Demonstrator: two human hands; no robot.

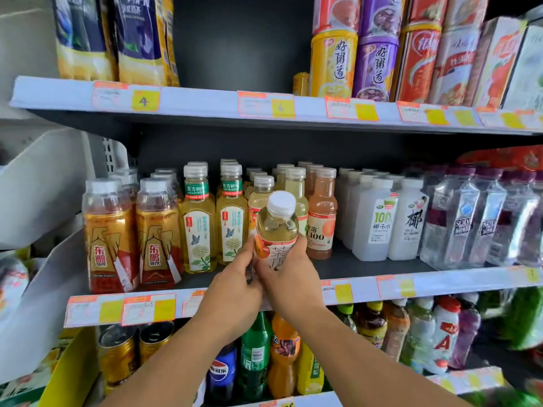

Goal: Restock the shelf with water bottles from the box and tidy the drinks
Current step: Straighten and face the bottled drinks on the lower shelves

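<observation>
- Fingers (pixel 249 245) of our left hand (pixel 235 286) curl against the left side of a tea bottle (pixel 276 230), closed on its label.
- Our right hand (pixel 289 277) wraps the same bottle from the right and below, so both hands grip it together.
- We hold the bottle tilted, its white cap (pixel 282 202) leaning toward us, in front of the middle shelf (pixel 382 270) and lifted clear of it.
- Below our forearms, on the lower shelf, stand a cola bottle (pixel 219 371), a green soda bottle (pixel 255 348) and an orange soda bottle (pixel 284 353).
- At the front of the middle shelf, from the left, stand two red and gold energy drinks (pixel 132 239), then two pale green tea bottles (pixel 214 224).
- Just right of the bottle we hold stands a pink drink (pixel 321 218), close behind our right hand.
- Further right are white coconut water bottles (pixel 390 224), then wrapped packs of soda water (pixel 482 221).
- Farthest up, the top shelf (pixel 205 98) carries bags (pixel 117 39) on the left and stacked cans (pixel 379 54) on the right.
</observation>
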